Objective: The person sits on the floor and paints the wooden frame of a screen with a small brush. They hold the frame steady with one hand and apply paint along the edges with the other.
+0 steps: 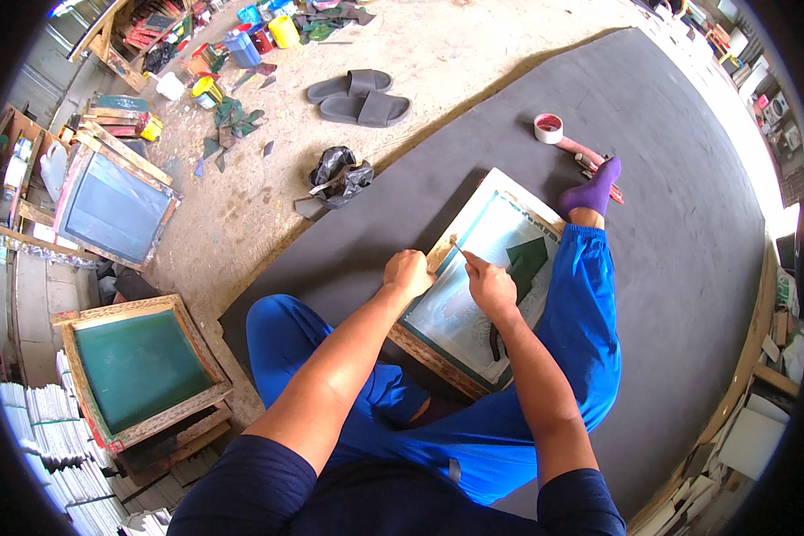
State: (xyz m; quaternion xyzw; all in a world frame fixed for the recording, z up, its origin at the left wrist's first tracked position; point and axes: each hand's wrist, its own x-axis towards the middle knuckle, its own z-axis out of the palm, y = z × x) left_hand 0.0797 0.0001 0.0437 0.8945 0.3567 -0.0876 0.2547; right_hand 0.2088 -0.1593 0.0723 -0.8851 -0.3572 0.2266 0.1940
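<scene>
A wooden-framed mesh screen [438, 360] lies tilted across the dark board between my legs. My left hand [409, 273] is closed around its left wooden bar. My right hand [491, 284] is closed on a thin tool [459, 245], mostly hidden by the fingers, whose tip meets the wood just beyond my left hand. A dark green angular piece [529, 262] rests on the mesh, right of my right hand. Partly behind my right forearm, a black curved handle [495, 341] also lies on the mesh; its kind is hidden.
By my purple-socked foot [591, 189] lie a tape roll [548, 129] and red-handled tools [618, 194]. Black sandals [364, 109] and a black plastic bag [340, 177] sit beyond the board [688, 268]. Other framed screens [143, 375] stand left, near paint containers [241, 46].
</scene>
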